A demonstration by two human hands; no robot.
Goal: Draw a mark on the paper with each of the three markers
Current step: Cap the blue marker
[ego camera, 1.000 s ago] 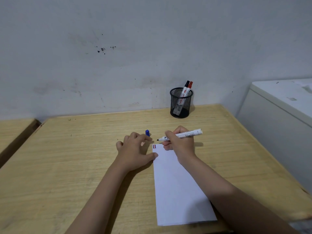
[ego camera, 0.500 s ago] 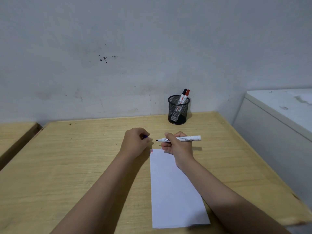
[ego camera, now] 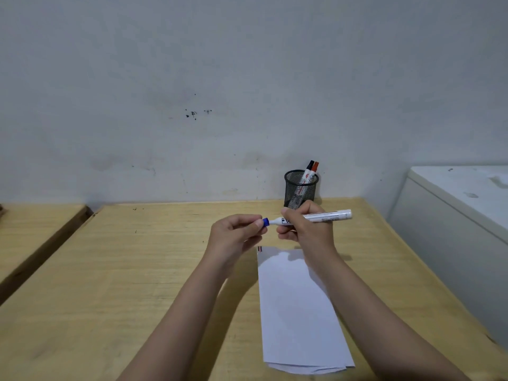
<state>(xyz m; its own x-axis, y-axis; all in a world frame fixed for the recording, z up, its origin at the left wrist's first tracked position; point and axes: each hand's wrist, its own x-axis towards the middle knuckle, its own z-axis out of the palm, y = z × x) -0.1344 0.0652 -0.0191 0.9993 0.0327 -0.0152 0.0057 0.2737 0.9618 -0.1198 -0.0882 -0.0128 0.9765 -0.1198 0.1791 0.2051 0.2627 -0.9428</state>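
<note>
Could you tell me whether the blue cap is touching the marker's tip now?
Touching: the head view shows the blue cap, in the left hand, meeting the marker with no gap.

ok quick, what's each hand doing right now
Left hand: closed, pinching the blue cap at the marker's tip.
Right hand: closed, holding the marker.

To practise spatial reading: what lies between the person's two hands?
In the head view, the blue cap and the marker bridge the left hand and right hand.

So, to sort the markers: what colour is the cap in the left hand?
Blue cap, pinched by the left hand; clearest in the head view.
</note>
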